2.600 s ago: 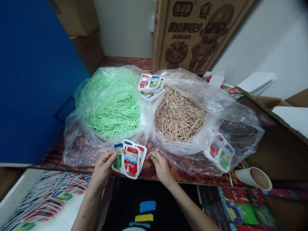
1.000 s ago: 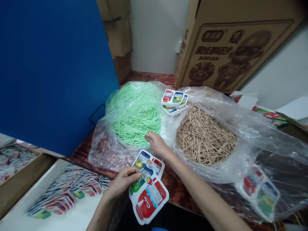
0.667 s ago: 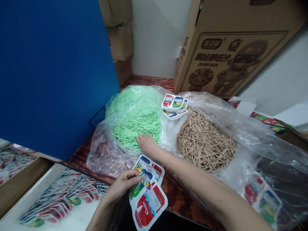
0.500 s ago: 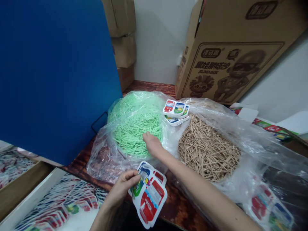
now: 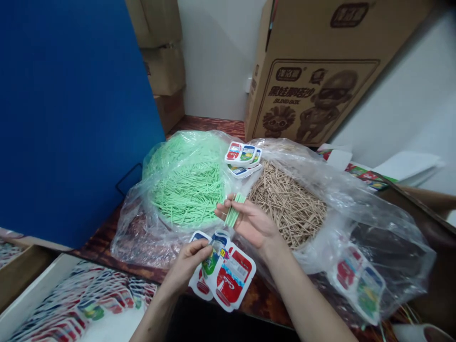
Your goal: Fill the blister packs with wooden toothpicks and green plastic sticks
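Note:
Between the thumb and fingers of my left hand [image 5: 194, 259] are a few flat printed packs [image 5: 233, 278], fanned out, with red cola and green-blue pictures. Palm up, my right hand [image 5: 254, 221] holds a small bundle of light green sticks [image 5: 234, 211] under its thumb. Just beyond it lies a clear plastic bag of green sticks [image 5: 185, 190]. To its right is a second bag with brown sticks [image 5: 288, 204]. A small stack of similar printed packs [image 5: 242, 154] rests between the two bags.
A white box [image 5: 50, 275] of packed printed packs stands at lower left, beside a tall blue panel [image 5: 78, 118]. Behind the bags is a large cardboard carton [image 5: 306, 76]. Another printed pack [image 5: 359, 282] lies at right, by the clear plastic.
My right hand has come out of the green sticks, turned palm up and now holds a bundle of them. The packs in my left hand have fanned wider. The view has shifted slightly right.

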Tool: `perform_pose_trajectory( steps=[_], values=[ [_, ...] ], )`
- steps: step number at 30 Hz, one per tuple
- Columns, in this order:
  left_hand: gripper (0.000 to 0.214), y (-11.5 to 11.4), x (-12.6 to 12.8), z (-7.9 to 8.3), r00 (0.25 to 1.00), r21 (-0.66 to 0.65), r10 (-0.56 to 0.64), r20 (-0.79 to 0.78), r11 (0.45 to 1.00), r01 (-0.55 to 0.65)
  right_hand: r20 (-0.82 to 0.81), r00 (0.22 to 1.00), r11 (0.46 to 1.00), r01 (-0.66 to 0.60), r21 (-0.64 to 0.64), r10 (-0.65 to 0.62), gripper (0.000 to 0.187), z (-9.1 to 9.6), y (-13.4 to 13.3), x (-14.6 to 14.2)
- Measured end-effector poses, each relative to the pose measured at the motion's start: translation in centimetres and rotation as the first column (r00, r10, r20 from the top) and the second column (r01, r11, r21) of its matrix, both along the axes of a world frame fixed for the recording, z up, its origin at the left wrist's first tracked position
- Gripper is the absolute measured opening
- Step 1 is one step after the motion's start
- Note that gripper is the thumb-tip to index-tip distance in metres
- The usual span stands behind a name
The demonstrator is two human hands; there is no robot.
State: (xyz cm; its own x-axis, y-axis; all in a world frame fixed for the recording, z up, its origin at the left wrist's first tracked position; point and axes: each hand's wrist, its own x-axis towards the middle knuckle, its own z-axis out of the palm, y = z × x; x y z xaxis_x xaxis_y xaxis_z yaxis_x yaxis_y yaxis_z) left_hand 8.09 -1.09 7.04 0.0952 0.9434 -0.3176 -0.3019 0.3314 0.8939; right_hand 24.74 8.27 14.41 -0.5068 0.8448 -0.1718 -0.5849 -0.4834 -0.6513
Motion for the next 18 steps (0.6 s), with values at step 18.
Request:
perform_pose_trajectory(
  steps=[18],
  values=[
    [0.022,-0.2,3.4,1.0,0.987,0.143,0.013,-0.162,0.99,0.01,0.076,0.994,0.995,0.069,0.075,-0.075,0.013,-1.3,-4.4,3.1]
  ],
)
